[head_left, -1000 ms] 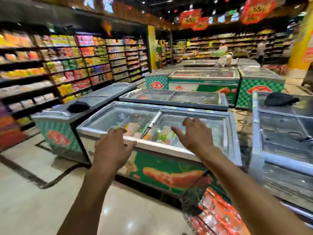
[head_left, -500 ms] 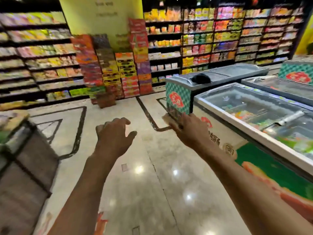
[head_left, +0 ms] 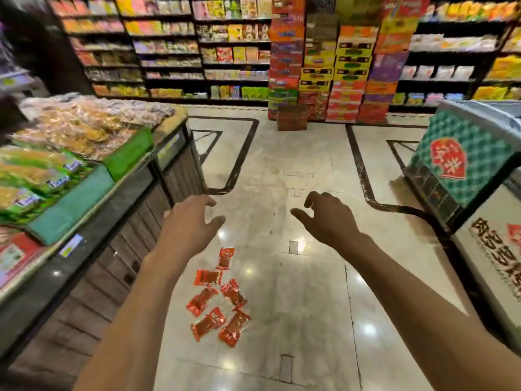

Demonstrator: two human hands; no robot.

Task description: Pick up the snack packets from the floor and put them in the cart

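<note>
Seven red snack packets (head_left: 220, 301) lay scattered on the floor (head_left: 310, 306) between the forearms — none lifted yet. The left hand (head_left: 190, 221) and right hand (head_left: 327, 218) hung above, fingers loosely spread, holding nothing, probably readying a reach. The display counter (head_left: 98, 249) crowded the left; no cart showed.

there is a single view, a wide-angle camera worn on the person's head. it looks forward and down along a shop aisle, from standing height. both forearms reach out from the bottom edge, with the left hand (head_left: 188, 221) and the right hand (head_left: 327, 218) near the middle of the frame. the floor (head_left: 296, 292) fills the lower centre, well below the lens. the far shelves (head_left: 225, 52) run across the top. the edges bend and blur.
</note>
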